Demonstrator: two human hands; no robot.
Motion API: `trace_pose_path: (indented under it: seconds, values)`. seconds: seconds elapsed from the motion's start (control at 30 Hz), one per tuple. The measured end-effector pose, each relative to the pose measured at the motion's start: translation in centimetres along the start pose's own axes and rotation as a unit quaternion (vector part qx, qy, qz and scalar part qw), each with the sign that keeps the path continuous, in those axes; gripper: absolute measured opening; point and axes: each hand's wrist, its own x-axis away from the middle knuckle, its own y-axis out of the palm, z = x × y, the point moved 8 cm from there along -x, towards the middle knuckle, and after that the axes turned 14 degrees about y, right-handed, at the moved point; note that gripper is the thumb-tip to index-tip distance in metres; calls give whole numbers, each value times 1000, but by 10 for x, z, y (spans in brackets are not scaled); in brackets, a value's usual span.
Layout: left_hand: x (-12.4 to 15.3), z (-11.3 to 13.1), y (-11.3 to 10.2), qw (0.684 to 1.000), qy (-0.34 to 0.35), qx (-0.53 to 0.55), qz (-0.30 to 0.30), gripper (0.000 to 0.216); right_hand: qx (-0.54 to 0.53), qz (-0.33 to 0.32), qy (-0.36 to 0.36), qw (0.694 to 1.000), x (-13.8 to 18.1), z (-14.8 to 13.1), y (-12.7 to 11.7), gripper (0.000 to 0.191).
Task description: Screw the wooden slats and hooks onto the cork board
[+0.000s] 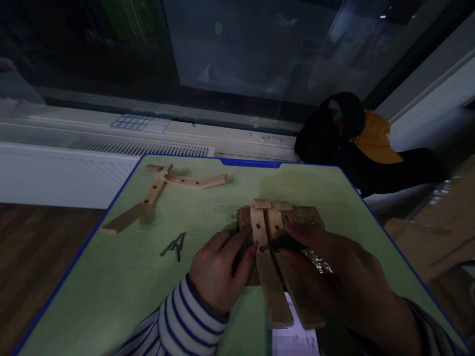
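Observation:
Two curved, pale wooden pieces with drilled holes, a left one point(273, 287) and a right one point(293, 284), lie side by side across a brown wooden block point(306, 216). My left hand point(218, 269), in a striped sleeve, is closed at the block's left side, its thumb and fingers pressed against the left wooden piece. My right hand point(341, 277) is closed around a dark tool point(291, 242) whose exact kind I cannot make out. A thin tip reaches the lower hole of the left piece. Something shiny and silvery point(318, 261) shows under my right fingers.
The green, blue-edged table point(208, 306) holds two more curved wooden pieces point(155, 187) at back left and several screws or nails point(176, 245). Marked paper point(302, 336) lies at the front. Beyond are a radiator point(74, 170), a window and a dark bag point(319, 131).

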Motion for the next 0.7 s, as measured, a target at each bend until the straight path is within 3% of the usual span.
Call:
trace_pose_path:
  seconds: [0.27,0.6,0.7]
  values:
    - [0,-1,0,1000,-6,5,0,33,-5,26,15,1000,8,-1,2,51]
    - [1,-2,1,1000,3,-13,-7,35,-28,29,15,999,2,-8,1,39]
    - [2,-4,2,1000,-1,-24,-9,34,-29,44,35,998,2,-3,-10,38]
